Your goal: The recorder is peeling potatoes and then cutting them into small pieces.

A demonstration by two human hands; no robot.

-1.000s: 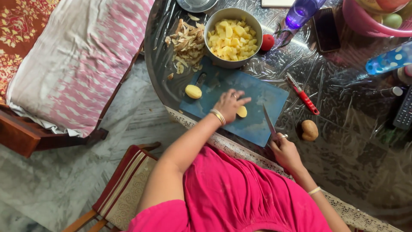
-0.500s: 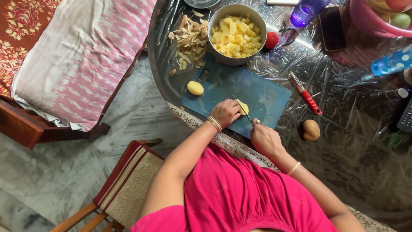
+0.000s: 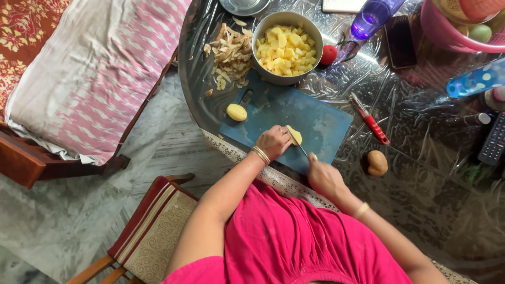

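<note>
Pinching a potato half (image 3: pixel 295 135), left hand (image 3: pixel 272 142); right hand (image 3: pixel 324 178) grip wraps knife (image 3: pixel 302 151).

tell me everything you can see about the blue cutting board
The blue cutting board is a flat rectangle, plastic by its look, with a handle slot at its far left corner. It lies at an angle on the plastic-covered table, its near edge by the table rim. Its surface looks scuffed. A peeled potato rests on its left end. The left hand presses a potato piece on it while the right hand holds a knife to that piece. The steel bowl sits against its far edge.
</note>
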